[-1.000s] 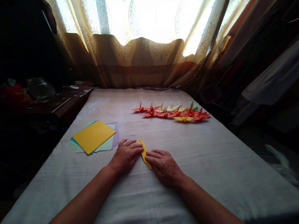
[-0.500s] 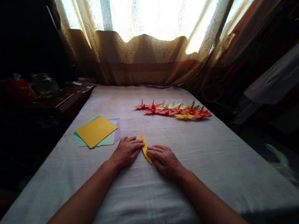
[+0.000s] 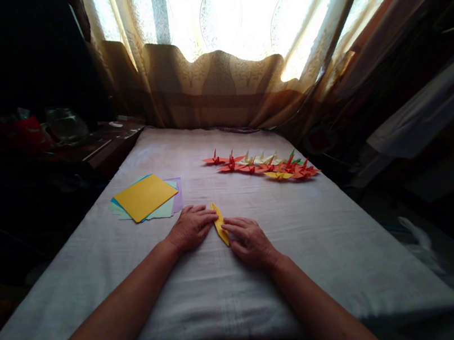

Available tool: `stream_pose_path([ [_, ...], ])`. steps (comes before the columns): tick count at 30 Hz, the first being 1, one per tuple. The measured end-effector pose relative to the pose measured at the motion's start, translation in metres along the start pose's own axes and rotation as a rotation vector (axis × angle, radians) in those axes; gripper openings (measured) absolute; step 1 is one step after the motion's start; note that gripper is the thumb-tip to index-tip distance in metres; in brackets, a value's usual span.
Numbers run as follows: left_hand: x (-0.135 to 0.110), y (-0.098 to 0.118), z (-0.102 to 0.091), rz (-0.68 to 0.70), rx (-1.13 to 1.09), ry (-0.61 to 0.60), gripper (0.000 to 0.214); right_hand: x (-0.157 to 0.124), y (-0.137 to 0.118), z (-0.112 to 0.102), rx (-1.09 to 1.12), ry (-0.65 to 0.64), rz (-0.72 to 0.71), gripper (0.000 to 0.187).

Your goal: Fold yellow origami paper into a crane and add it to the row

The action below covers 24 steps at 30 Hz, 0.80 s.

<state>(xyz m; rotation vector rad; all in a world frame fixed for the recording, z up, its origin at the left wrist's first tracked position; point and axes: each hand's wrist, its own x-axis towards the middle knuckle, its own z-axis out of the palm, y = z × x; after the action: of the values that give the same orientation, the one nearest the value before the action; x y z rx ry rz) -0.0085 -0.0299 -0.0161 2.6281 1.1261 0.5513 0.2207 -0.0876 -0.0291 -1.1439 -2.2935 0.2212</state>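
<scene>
A narrow strip of folded yellow paper [image 3: 220, 226] lies on the tablecloth between my two hands, pointed at its near end. My left hand [image 3: 193, 227] rests flat to its left, fingers stretched out and fingertips on the upper part of the paper. On the other side, my right hand [image 3: 251, 241] is partly closed, with its bent fingertips and thumb at the paper's right edge. To the left, beyond my left hand, is a pile of square paper sheets [image 3: 146, 198], a yellow one on top and green, blue and purple ones below.
Several folded paper cranes [image 3: 269, 168] in red, orange, cream, green and yellow stand in rows at the back right. A white cloth [image 3: 179, 308] covers the table. A dark side table [image 3: 107, 139] with a glass jug [image 3: 67, 126] adjoins at the left; curtains [image 3: 214, 81] hang behind.
The whole view has shifted slightly. Both hands stay at the folded yellow paper; the right index finger looks a little more bent at its edge.
</scene>
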Motion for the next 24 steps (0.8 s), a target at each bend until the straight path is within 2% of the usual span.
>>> stream_pose_path([
  [4, -0.0001, -0.0021, 0.002, 0.013, -0.008, 0.021, 0.033, -0.0008, 0.0001, -0.0012, 0.013, -0.016, 0.004, 0.055],
  [11, 0.0001, -0.0042, 0.0037, 0.031, -0.004, 0.028, 0.032, -0.0004, 0.0001, 0.0005, -0.006, 0.019, -0.005, 0.041],
  [24, -0.0001, -0.0037, 0.0035, 0.016, -0.004, 0.02, 0.032, 0.0036, 0.0057, 0.0023, 0.039, 0.037, 0.007, 0.032],
])
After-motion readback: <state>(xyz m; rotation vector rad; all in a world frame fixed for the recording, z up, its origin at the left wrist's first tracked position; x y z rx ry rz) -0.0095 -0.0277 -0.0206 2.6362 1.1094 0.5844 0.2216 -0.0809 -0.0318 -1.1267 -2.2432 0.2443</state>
